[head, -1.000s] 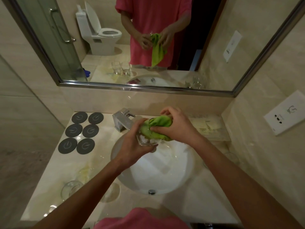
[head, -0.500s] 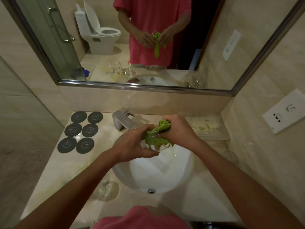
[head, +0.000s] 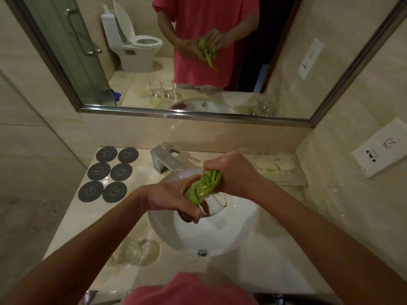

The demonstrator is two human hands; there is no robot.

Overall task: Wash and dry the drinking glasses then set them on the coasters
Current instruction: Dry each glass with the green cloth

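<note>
Above the white round sink (head: 220, 236) in the beige marble counter (head: 83, 219), our left hand (head: 174, 197) grips the clear drinking glass (head: 214, 204); our right hand (head: 231, 170) squeezes the green cloth (head: 203, 188) into it.

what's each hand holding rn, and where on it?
Left hand grips the drinking glass around its body; right hand grips the green cloth's bunched upper end.

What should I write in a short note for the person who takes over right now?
Left hand grips a glass over the sink.
Right hand grips the green cloth, twisted into the glass mouth.
Six coasters at back left are all bare.
Two more glasses stand on the counter left of the sink.
Done: this glass is being dried. Left: finish it, set it on a coaster, then the others.
</note>
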